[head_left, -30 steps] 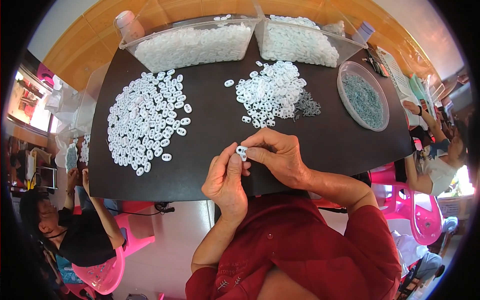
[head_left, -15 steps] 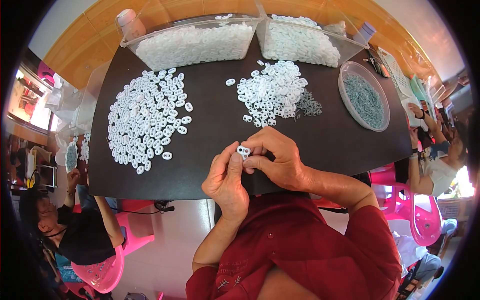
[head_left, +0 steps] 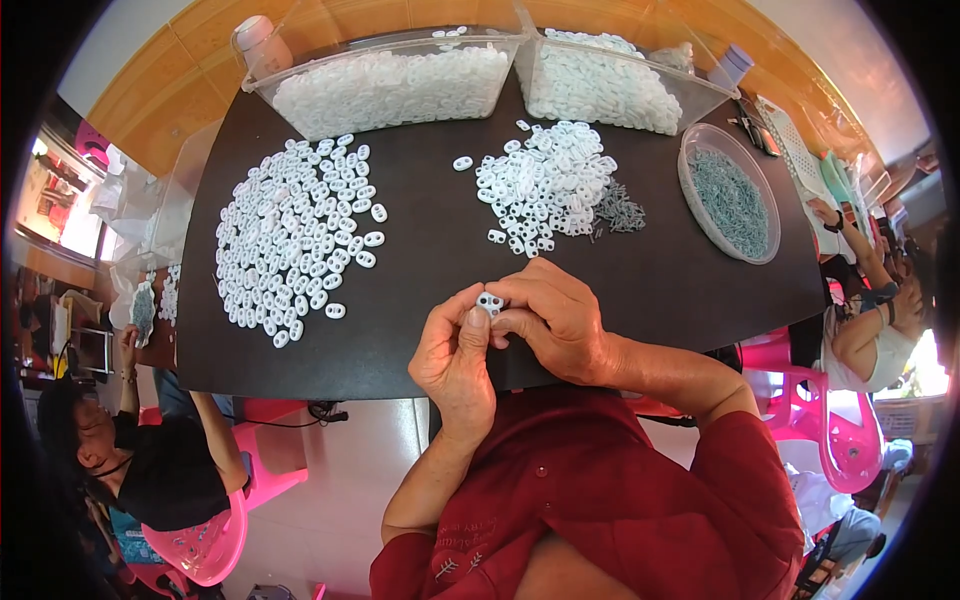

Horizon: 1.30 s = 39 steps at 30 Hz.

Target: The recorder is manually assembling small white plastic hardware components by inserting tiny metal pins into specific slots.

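Between my fingertips, over the near edge of the dark table (head_left: 420, 270), is a small white plastic piece (head_left: 489, 301) with two dark round holes. My left hand (head_left: 453, 345) pinches it from the left, thumb in front. My right hand (head_left: 555, 320) is closed on its right side, thumb and forefinger meeting at the piece. Ahead lies a heap of loose white pieces (head_left: 550, 180), with a small pile of grey-green pins (head_left: 620, 208) at its right edge. A broad spread of white two-holed pieces (head_left: 290, 240) covers the table's left part.
Two clear bins (head_left: 400, 95) (head_left: 610, 85) full of white pieces stand along the back. At right sit a round tub of grey-green pins (head_left: 735, 200) and pliers (head_left: 755, 130). People work at both sides, near pink chairs (head_left: 845, 440).
The white piece has turned slightly between my fingers, and both its holes now show dark. My hands stay nearly in place. The person at right has raised a hand toward the head.
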### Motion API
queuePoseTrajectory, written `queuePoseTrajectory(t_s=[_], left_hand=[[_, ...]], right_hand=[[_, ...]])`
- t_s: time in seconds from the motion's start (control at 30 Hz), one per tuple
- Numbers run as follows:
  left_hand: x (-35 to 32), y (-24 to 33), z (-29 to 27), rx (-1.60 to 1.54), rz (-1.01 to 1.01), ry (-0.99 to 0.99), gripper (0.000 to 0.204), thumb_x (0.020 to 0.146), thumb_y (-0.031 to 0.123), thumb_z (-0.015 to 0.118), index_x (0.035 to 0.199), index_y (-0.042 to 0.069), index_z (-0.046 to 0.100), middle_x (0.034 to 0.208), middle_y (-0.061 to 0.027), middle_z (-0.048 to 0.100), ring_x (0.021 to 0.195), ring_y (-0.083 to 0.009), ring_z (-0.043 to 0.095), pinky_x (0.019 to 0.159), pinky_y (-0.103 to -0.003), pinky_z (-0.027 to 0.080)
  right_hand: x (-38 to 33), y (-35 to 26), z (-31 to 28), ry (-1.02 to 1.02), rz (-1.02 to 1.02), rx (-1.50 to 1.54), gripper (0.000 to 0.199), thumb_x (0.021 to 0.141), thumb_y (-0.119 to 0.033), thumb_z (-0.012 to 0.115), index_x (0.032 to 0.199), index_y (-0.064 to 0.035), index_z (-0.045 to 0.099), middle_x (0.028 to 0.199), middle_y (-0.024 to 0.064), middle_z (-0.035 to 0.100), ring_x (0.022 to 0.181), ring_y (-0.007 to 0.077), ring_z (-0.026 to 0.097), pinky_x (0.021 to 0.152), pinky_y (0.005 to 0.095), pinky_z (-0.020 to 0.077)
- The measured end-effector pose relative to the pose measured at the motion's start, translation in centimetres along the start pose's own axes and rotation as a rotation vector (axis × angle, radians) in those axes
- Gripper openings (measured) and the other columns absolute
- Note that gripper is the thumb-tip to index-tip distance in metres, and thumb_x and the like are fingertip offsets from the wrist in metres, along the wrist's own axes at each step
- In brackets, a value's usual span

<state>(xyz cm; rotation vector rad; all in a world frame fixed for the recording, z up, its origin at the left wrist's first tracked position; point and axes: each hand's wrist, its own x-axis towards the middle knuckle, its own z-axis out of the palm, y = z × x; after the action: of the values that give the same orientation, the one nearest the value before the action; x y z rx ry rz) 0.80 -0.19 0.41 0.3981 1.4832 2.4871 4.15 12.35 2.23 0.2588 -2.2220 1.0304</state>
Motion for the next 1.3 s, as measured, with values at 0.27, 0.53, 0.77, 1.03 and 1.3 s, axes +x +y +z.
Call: queuePoseTrajectory(t_s=[0.27, 0.53, 0.77, 1.03, 1.3], left_hand=[[-0.1, 0.2, 0.1, -0.060, 0.022, -0.019, 0.021, 0.092, 0.007, 0.055, 0.109, -0.005, 0.055, 0.083, -0.0062, 0.058, 0.066, -0.0094, 0.052, 0.060, -0.022, 0.046], [0.0, -0.6, -0.2, -0.050, 0.098, -0.036, 0.019, 0.092, 0.006, 0.054, 0.107, -0.005, 0.055, 0.080, -0.0052, 0.057, 0.065, -0.0098, 0.051, 0.061, -0.023, 0.046], [0.3, 0.5, 0.1, -0.027, 0.042, -0.007, 0.019, 0.092, 0.006, 0.054, 0.107, -0.006, 0.055, 0.083, -0.0067, 0.059, 0.067, -0.0098, 0.053, 0.062, -0.022, 0.046], [0.2, 0.3, 0.0, -0.039, 0.046, 0.001, 0.018, 0.092, 0.007, 0.055, 0.105, -0.005, 0.057, 0.081, -0.0065, 0.059, 0.066, -0.0099, 0.052, 0.060, -0.022, 0.046], [0.3, 1.1, 0.2, -0.108, -0.017, 0.027, 0.021, 0.091, 0.007, 0.056, 0.107, -0.007, 0.059, 0.080, -0.0066, 0.059, 0.065, -0.0103, 0.052, 0.060, -0.022, 0.045]], right_hand=[[0.0, 0.0, 0.2, 0.008, -0.084, -0.054, 0.029, 0.073, 0.002, 0.062, 0.101, 0.0026, 0.056, 0.081, 0.0091, 0.058, 0.063, 0.0219, 0.051, 0.056, 0.0326, 0.0439], [-0.1, -0.2, 0.3, 0.042, -0.081, -0.060, 0.025, 0.076, 0.004, 0.061, 0.101, 0.0030, 0.058, 0.079, 0.0076, 0.061, 0.062, 0.0177, 0.052, 0.057, 0.0292, 0.0433], [0.2, -0.8, 0.3, 0.028, 0.033, 0.018, 0.030, 0.072, 0.002, 0.066, 0.101, 0.0001, 0.060, 0.079, 0.0068, 0.061, 0.065, 0.0172, 0.053, 0.058, 0.0290, 0.0427], [0.1, -0.1, 0.3, -0.003, 0.007, 0.013, 0.027, 0.071, 0.001, 0.066, 0.097, -0.0005, 0.059, 0.077, 0.0087, 0.058, 0.063, 0.0217, 0.050, 0.055, 0.0321, 0.0425], [0.5, -0.9, 0.3, 0.027, -0.035, -0.063, 0.025, 0.075, 0.000, 0.065, 0.099, 0.0005, 0.059, 0.078, 0.0056, 0.060, 0.063, 0.0175, 0.051, 0.058, 0.0292, 0.0422]])
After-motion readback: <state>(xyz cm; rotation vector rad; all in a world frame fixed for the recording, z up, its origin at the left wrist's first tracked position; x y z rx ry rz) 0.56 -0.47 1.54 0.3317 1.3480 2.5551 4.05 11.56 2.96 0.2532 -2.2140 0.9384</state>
